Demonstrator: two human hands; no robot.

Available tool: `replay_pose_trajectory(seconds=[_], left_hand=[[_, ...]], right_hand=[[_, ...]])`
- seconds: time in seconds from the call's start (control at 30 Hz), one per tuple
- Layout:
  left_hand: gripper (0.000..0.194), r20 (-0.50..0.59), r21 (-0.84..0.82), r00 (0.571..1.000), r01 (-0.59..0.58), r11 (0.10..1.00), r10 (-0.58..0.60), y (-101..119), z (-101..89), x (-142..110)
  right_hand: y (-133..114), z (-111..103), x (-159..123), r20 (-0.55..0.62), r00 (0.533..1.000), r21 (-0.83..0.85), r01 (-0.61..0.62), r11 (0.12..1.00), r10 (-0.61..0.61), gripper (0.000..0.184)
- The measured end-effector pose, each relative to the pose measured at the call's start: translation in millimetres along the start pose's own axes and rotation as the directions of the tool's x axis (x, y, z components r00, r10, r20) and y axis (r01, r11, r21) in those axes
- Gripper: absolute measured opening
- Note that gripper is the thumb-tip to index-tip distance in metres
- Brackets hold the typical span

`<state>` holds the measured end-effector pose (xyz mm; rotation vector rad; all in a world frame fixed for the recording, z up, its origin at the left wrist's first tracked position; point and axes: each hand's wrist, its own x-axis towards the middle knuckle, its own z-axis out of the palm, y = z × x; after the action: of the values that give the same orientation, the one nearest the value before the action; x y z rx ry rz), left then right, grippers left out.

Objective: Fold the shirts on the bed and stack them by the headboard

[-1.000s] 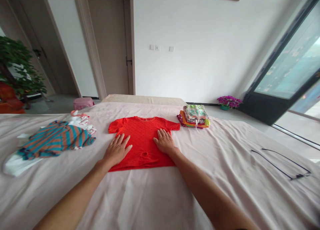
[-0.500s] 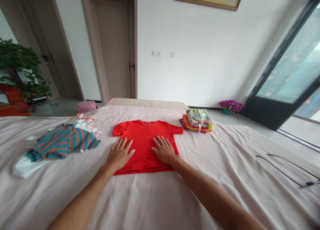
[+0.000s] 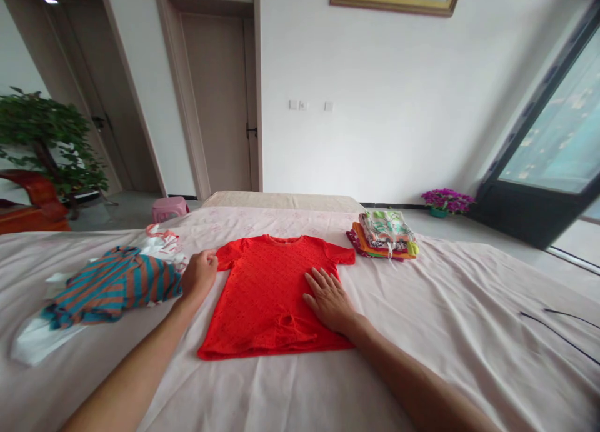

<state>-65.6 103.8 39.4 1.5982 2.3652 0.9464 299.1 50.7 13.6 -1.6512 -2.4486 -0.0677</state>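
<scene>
Red shirt [image 3: 272, 294] spread flat on the pale sheet [image 3: 445, 344], both my hands at it.
My right hand [image 3: 329, 301] lies flat on its right side, fingers slightly spread, gripping nothing. My left hand [image 3: 200, 274] is curled at the left sleeve [image 3: 229, 255]; can't tell if it's pinching fabric. Striped garment [image 3: 117, 288] left, folded stack [image 3: 384, 232] just beyond the right sleeve [image 3: 341, 254].

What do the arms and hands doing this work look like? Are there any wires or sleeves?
They are a person's: a bare left hand and a bare right hand, ungloved. No sleeve shows on the slim left forearm or right forearm. I see no cables, watch, bracelet or markings.
</scene>
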Motion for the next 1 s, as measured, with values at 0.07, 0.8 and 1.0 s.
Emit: replay_pose_trajectory(seconds=[0.07,0.8,1.0], left_hand=[[0.049,-0.001,0.025,0.996,0.089,0.996,-0.089,-2,3.1,32],[0.046,0.397,-0.737,0.913,0.252,0.627,0.099,-14,34.4,86],[0.043,0.551,-0.709,0.834,0.44,0.551,0.042,-9,24.4,87]], right_hand=[[1,-1,0,-0.003,1.0,0.012,0.0,1.0,0.0,0.061],[0,-11,0,0.025,1.0,0.07,-0.015,0.997,0.013,0.059],[1,-10,1,0.026,1.0,0.068,-0.016,0.998,0.014,0.059]])
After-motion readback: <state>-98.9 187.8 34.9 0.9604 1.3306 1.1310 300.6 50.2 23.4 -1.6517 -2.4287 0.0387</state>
